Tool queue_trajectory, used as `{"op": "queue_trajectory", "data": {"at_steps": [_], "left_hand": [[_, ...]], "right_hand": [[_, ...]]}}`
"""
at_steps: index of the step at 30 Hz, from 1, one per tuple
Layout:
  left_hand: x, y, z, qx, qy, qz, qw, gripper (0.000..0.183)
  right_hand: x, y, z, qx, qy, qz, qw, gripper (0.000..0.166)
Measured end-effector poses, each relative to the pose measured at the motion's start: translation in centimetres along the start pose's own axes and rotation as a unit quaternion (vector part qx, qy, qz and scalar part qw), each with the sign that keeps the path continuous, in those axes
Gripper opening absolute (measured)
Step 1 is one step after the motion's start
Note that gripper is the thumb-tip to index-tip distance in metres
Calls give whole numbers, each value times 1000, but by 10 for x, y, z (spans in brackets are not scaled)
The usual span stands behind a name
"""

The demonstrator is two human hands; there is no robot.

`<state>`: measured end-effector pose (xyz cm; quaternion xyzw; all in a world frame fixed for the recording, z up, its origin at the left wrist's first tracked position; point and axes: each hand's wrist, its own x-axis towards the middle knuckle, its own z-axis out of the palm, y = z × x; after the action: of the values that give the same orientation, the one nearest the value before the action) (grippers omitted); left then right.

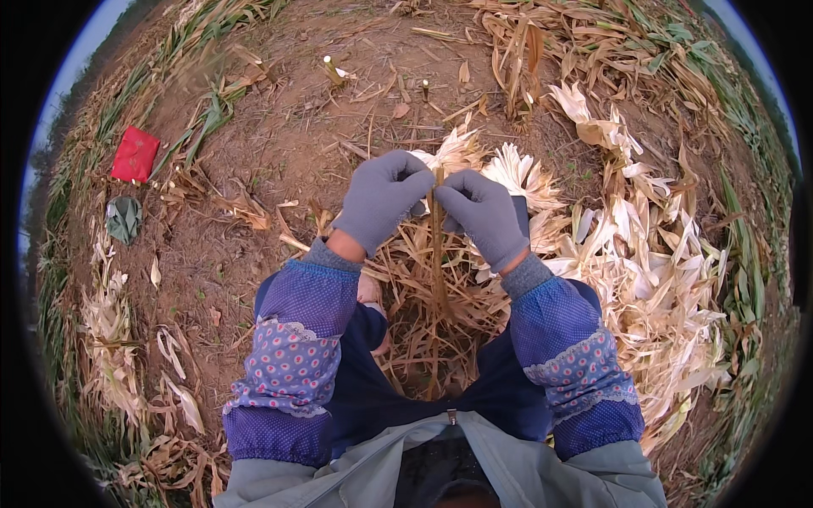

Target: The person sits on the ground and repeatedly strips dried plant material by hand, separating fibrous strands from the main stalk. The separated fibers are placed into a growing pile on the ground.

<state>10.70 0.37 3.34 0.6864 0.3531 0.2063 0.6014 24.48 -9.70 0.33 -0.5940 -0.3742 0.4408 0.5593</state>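
Note:
My left hand (384, 200), in a grey knit glove, pinches the upper end of a dry corn stalk (438, 254) between thumb and fingers. My right hand (486, 213), gloved the same way, grips the stalk's other side at nearly the same height. The brown stalk runs from the fingers down between my knees. Dry corn leaves (409, 279) surround its lower part. Pale spread husks (517, 174) lie just beyond the right hand. Partly hidden behind that hand is a flat dark thing (521, 213), too covered to name.
A large heap of pale corn husks (660, 305) lies on the right. Cut stalk stubs (331, 70) stick up from the soil ahead. On the left are a red packet (134, 154) and a crumpled green cloth-like thing (124, 220). Felled corn plants (610, 44) border the ground.

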Motion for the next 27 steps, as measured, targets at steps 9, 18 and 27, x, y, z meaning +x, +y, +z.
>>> {"op": "queue_trajectory", "data": {"at_steps": [9, 18, 27], "left_hand": [[0, -3, 6, 49, -29, 4, 998, 14], [-6, 2, 0, 92, -46, 8, 995, 13], [-12, 2, -27, 118, -8, -43, 992, 14]], "right_hand": [[-1, 1, -3, 28, 23, 38, 999, 18], [4, 13, -10, 7, 74, 57, 996, 18], [10, 14, -24, 37, 168, 43, 984, 18]]}}
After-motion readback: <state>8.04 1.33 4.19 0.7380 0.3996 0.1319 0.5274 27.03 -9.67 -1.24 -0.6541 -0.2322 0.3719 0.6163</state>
